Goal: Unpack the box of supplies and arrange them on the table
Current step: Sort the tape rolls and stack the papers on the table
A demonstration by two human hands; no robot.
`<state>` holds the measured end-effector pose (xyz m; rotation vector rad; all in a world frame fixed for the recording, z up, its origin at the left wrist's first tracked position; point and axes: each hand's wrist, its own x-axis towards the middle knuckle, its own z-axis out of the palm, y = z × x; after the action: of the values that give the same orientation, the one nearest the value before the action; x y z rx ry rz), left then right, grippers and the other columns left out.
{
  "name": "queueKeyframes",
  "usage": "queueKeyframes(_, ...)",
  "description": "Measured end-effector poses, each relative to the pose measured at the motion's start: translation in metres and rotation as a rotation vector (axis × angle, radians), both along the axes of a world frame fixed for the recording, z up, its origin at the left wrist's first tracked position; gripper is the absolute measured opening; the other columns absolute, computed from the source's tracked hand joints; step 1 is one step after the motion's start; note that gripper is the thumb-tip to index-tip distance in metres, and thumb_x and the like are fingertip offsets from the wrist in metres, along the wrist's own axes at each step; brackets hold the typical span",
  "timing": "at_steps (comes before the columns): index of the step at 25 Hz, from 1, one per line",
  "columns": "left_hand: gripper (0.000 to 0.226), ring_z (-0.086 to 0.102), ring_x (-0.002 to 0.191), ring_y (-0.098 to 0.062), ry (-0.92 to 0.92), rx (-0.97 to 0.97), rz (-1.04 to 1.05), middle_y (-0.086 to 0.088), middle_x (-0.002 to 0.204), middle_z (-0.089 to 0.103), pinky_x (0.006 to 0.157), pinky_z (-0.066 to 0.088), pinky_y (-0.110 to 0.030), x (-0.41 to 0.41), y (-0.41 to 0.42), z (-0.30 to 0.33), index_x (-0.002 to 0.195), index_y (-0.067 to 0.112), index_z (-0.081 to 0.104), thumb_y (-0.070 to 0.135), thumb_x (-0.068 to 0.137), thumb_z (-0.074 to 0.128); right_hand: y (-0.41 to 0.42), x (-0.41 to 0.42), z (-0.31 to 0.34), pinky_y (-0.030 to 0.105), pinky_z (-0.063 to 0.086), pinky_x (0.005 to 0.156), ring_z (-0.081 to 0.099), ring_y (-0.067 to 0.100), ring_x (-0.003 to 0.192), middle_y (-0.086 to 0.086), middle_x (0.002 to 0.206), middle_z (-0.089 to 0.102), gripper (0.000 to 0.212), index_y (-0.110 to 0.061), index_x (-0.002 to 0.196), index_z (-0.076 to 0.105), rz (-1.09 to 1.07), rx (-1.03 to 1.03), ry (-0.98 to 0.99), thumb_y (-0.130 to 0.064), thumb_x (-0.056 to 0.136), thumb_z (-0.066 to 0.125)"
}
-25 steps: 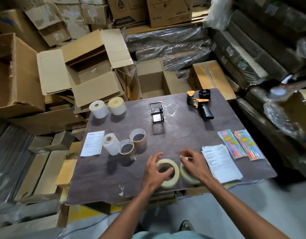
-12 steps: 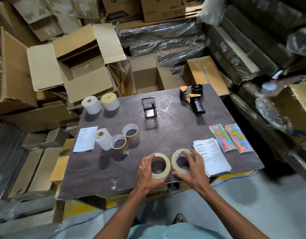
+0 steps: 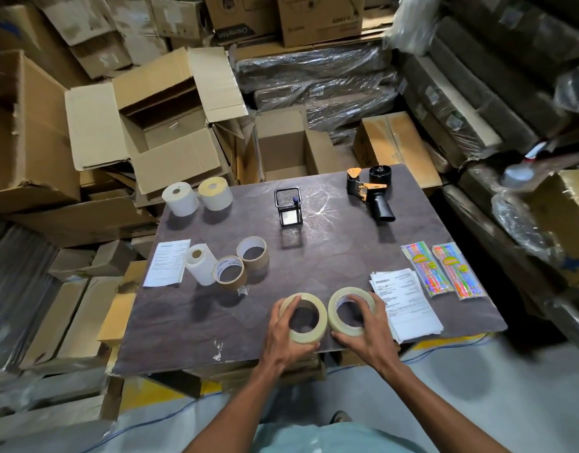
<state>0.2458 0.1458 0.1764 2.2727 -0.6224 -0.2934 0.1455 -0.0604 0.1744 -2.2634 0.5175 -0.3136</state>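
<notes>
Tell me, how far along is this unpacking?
Nearly done, it seems. Already laid out on the table: label rolls, brown tape rolls, a mesh pen holder, a tape dispenser, packets of coloured pens and papers. In hand: the left hand and right hand each grip a pale tape roll, side by side at the near edge. Whether anything remains boxed isn't visible.

The tabletop (image 3: 330, 256) is dark brown. Two tape rolls (image 3: 314, 308) are pale cream, two others (image 3: 240, 266) brown. The dispenser (image 3: 368, 191) is black and orange; the straw packs (image 3: 443, 273) rainbow-striped.
</notes>
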Motion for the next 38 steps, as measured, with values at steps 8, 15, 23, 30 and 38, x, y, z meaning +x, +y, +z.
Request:
queueKeyframes(8,0.105,0.049,0.125,-0.006,-0.059,-0.104,0.073,0.011,0.134,0.045,0.105,0.047,-0.029,0.006,0.006,0.008,0.145,0.03,0.047,0.047,0.05,0.089,-0.003,0.019,0.006,0.037,0.05,0.1,0.052,0.011,0.119,-0.011,0.129,0.043,0.088,-0.042,0.132,0.052,0.0,0.028,-0.076,-0.054,0.053,0.087)
queueKeyframes(15,0.103,0.046,0.128,0.003,-0.116,-0.259,0.194,0.014,0.136,0.047,0.106,0.039,-0.014,0.039,0.016,0.049,0.142,0.033,0.051,0.04,0.048,0.093,-0.002,0.068,0.049,0.034,0.049,0.098,0.052,0.006,0.119,-0.014,0.129,0.046,0.082,-0.04,0.133,0.056,0.043,0.021,-0.186,-0.046,0.059,0.09)
queueKeyframes(23,0.107,0.052,0.127,-0.013,-0.248,-0.316,0.26,0.004,0.136,0.052,0.106,0.045,-0.029,0.128,0.016,0.091,0.144,0.023,0.05,0.046,0.049,0.092,0.008,0.156,0.096,0.013,0.043,0.096,0.055,0.005,0.111,-0.009,0.123,0.05,0.085,-0.032,0.132,0.06,-0.019,-0.001,-0.307,-0.033,0.054,0.094)
queueKeyframes(30,0.11,0.047,0.125,-0.006,-0.25,-0.323,0.274,0.005,0.135,0.049,0.105,0.043,-0.025,0.204,0.004,0.118,0.147,0.026,0.047,0.053,0.05,0.09,-0.004,0.226,0.123,0.016,0.042,0.1,0.051,0.007,0.12,-0.004,0.13,0.049,0.086,-0.035,0.135,0.056,-0.037,-0.027,-0.328,-0.045,0.058,0.091)
queueKeyframes(38,0.108,0.046,0.127,-0.015,-0.207,-0.276,0.377,-0.004,0.135,0.05,0.104,0.035,-0.017,0.31,-0.03,0.134,0.148,0.025,0.046,0.043,0.052,0.093,-0.045,0.328,0.147,0.02,0.041,0.106,0.05,0.007,0.122,-0.003,0.131,0.048,0.084,-0.036,0.134,0.058,0.067,-0.027,-0.334,-0.04,0.057,0.091)
